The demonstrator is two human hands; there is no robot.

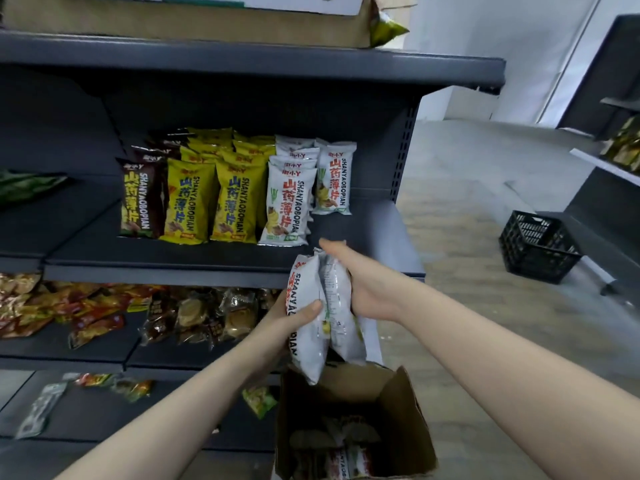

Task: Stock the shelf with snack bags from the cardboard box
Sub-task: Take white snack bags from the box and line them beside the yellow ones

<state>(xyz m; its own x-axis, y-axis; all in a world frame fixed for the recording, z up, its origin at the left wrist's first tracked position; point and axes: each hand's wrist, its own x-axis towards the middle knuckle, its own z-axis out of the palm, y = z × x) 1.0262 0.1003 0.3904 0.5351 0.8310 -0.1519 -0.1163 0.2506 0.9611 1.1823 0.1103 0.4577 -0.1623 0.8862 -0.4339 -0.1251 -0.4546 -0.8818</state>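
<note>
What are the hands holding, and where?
The left hand grips one white snack bag at mid-height; the right hand grips a second white bag by its upper half.

- Soft, even indoor light with no hard-edged shadows; the white wall (pixel 485 29) and pale floor (pixel 467 202) on the right are the brightest parts.
- The dark shelf (pixel 207 251) is dimmer, with deep shade under its upper board and along the back panel.
- Mild sheen on the glossy white snack bags (pixel 318 306) and the foil packs (pixel 201 313) below.
- Wide-angle distortion: shelf edges bow and lean towards the corners.
- The inside of the cardboard box (pixel 408 410) is shadowed and smeared; the lower left corner is blurred.
</note>
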